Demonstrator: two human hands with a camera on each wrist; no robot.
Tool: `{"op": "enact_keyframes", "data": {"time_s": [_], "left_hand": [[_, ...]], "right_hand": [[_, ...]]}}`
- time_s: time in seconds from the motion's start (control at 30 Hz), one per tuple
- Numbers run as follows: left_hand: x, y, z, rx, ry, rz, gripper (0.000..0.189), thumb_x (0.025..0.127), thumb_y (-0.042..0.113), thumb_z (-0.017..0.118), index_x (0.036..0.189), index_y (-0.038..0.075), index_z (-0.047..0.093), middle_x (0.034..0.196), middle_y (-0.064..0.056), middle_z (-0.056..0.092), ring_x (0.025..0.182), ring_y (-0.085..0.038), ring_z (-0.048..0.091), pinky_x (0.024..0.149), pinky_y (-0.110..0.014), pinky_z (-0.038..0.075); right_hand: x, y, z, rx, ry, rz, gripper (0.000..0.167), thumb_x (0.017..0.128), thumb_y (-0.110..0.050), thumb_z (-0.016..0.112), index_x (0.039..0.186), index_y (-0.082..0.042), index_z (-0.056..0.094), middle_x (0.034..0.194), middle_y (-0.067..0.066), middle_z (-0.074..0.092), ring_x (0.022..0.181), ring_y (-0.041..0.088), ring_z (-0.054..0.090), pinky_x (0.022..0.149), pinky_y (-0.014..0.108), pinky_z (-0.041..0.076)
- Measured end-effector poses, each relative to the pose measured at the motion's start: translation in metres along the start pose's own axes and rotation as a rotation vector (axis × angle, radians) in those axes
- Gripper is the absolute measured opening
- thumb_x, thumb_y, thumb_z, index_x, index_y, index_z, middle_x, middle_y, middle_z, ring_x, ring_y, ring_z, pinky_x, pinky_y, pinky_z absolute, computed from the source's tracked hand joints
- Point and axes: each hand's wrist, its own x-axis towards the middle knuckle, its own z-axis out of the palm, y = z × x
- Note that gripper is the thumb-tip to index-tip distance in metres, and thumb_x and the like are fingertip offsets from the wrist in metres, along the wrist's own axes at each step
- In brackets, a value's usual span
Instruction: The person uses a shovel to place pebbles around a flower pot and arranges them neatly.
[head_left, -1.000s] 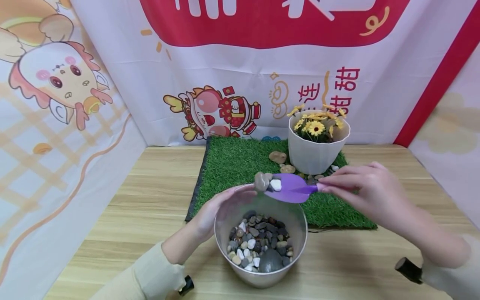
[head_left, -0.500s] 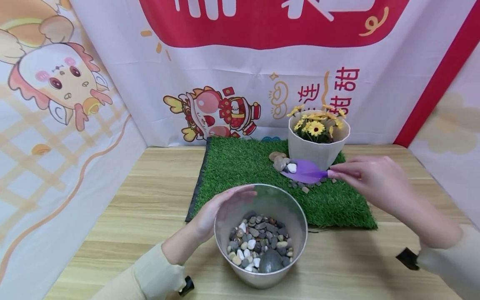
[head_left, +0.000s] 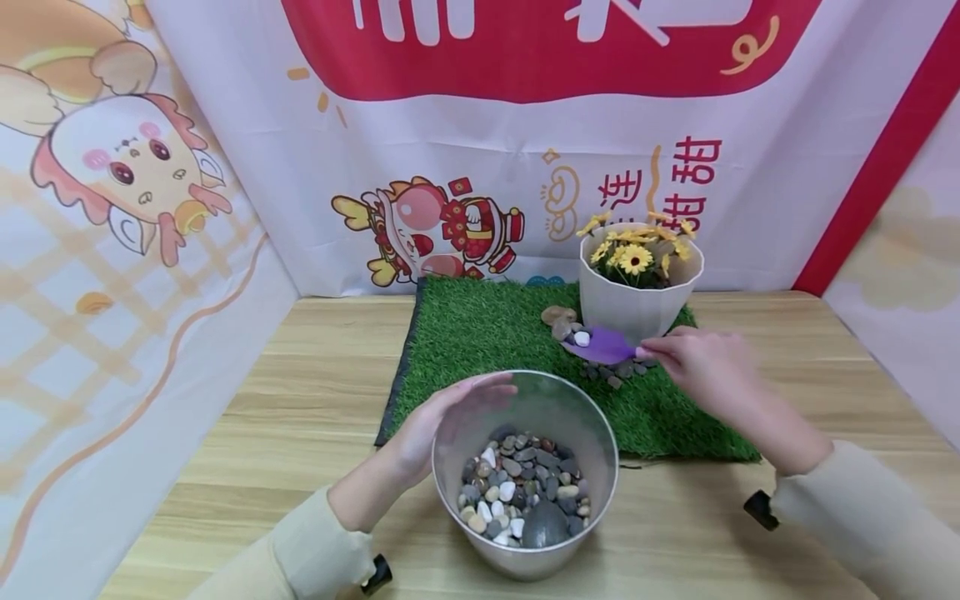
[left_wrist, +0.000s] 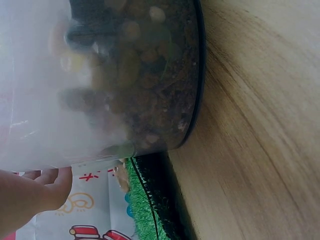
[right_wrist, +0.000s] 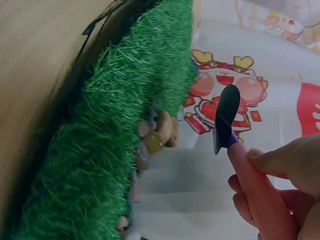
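Note:
My right hand (head_left: 708, 371) holds a small garden trowel with a purple blade (head_left: 603, 343) and a pink handle (right_wrist: 260, 192). The trowel is over the grass mat, in front of the flowerpot. A white pebble (head_left: 582, 338) and greyish stones (head_left: 562, 329) show at the blade's tip. From the right wrist, the blade (right_wrist: 227, 112) appears nearly edge-on. My left hand (head_left: 423, 429) rests with extended fingers against the left side of a translucent bucket (head_left: 525, 560). Grey, white and tan pebbles (head_left: 517, 483) cover the bucket's bottom, with one big dark stone (head_left: 545, 525) among them.
The green grass mat (head_left: 480, 333) lies at the back of the wooden table (head_left: 300, 400). On it stands a white flowerpot (head_left: 633, 308) with yellow flowers (head_left: 635, 260). Small dark stones (head_left: 611, 373) lie before the pot. A printed cloth (head_left: 465, 133) hangs behind.
My right hand carried the trowel from above the bucket's far rim back and right to the mat by the pot, then lowered it slightly. My left hand stays at the bucket.

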Motion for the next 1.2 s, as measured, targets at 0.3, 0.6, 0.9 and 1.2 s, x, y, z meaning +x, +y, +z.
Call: {"op": "enact_keyframes", "data": {"time_s": [0.3, 0.6, 0.9, 1.2], "left_hand": [[0.0, -0.002, 0.001, -0.006, 0.009, -0.001, 0.055, 0.113, 0.028, 0.024, 0.152, -0.007, 0.037, 0.152, -0.025, 0.047, 0.142, -0.037, 0.042, 0.12, -0.051, 0.029], [0.0, -0.002, -0.001, 0.004, 0.001, 0.006, 0.055, 0.113, 0.029, 0.024, 0.152, -0.006, 0.038, 0.151, -0.025, 0.048, 0.142, -0.038, 0.042, 0.12, -0.052, 0.029], [0.002, -0.003, -0.002, 0.004, -0.004, 0.006, 0.055, 0.113, 0.029, 0.024, 0.153, -0.006, 0.037, 0.152, -0.024, 0.047, 0.143, -0.037, 0.042, 0.12, -0.05, 0.029], [0.001, -0.002, -0.001, 0.001, 0.0, 0.008, 0.055, 0.112, 0.029, 0.024, 0.153, -0.007, 0.038, 0.152, -0.025, 0.047, 0.143, -0.038, 0.042, 0.12, -0.051, 0.028]], "right_hand": [[0.013, 0.002, 0.026, 0.008, -0.081, 0.087, 0.023, 0.099, -0.027, 0.07, 0.111, -0.01, 0.081, 0.093, 0.014, 0.076, 0.08, 0.033, 0.071, 0.059, 0.047, 0.044], [0.023, -0.004, 0.041, -0.039, -0.057, 0.094, 0.018, 0.099, -0.023, 0.069, 0.104, -0.012, 0.082, 0.083, 0.011, 0.073, 0.075, 0.033, 0.068, 0.061, 0.051, 0.042], [0.025, -0.013, 0.036, -0.086, -0.041, 0.077, 0.017, 0.1, -0.022, 0.068, 0.092, -0.012, 0.08, 0.075, 0.009, 0.067, 0.063, 0.028, 0.059, 0.057, 0.047, 0.037], [0.017, -0.007, 0.03, -0.052, -0.069, 0.076, 0.016, 0.098, -0.022, 0.071, 0.104, -0.011, 0.082, 0.085, 0.012, 0.074, 0.073, 0.032, 0.067, 0.062, 0.049, 0.041]]}}
